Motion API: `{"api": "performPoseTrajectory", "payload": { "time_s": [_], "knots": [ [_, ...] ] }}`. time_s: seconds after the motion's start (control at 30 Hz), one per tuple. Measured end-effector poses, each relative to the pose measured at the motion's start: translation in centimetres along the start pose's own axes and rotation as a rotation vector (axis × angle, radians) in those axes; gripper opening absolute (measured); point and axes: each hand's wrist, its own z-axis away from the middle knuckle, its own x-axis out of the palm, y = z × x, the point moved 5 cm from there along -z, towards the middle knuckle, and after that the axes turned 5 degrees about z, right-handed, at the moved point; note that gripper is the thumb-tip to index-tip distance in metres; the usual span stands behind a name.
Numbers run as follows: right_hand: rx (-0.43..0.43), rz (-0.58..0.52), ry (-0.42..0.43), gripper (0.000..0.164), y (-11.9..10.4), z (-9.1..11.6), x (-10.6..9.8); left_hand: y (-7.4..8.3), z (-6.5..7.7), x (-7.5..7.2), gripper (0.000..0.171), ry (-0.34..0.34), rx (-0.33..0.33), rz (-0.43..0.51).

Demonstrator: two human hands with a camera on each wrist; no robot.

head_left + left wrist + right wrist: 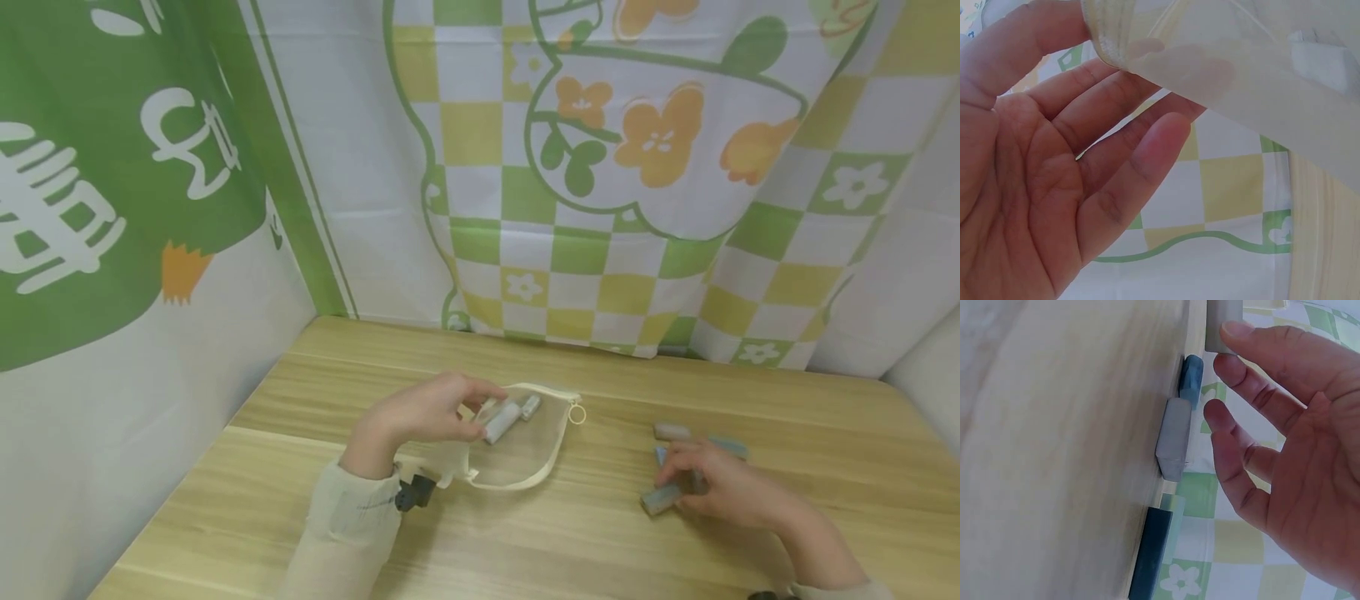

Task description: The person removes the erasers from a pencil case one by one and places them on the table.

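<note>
My left hand (427,414) holds the near-left edge of a see-through zip pouch (517,477); in the left wrist view the pouch film (1260,94) overlaps its fingertips. Inside the pouch lie a whitish block (502,422) and a smaller pale piece (530,407). My right hand (723,483) pinches a grey block (1224,325) between thumb and forefinger, its other fingers loosely bent. Around that hand on the table are another grey block (672,432), a light teal block (727,448) and a blue piece (660,455), partly hidden by the fingers.
The wooden table (585,550) runs back to a patterned green, yellow and white curtain (570,250). A ring pull (577,414) hangs from the pouch's zip at its far right corner. In the right wrist view a dark blue block (1150,553) lies lowest.
</note>
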Motion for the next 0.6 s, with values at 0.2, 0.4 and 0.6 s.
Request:
{"api": "performPoseTrajectory", "payload": {
  "time_s": [0.2, 0.4, 0.6],
  "knots": [
    [-0.009, 0.044, -0.014, 0.026, -0.09, -0.28, 0.05, -0.03, 0.01, 0.05, 0.057, -0.005, -0.003, 0.015],
    [-0.015, 0.062, -0.019, 0.026, -0.14, -0.3, -0.01, 0.22, -0.18, -0.1, 0.056, -0.001, 0.014, -0.022],
    [0.005, 0.137, -0.04, 0.027, -0.01, -0.44, 0.16, 0.12, -0.11, -0.1, 0.056, 0.001, -0.003, -0.041]
  ]
}}
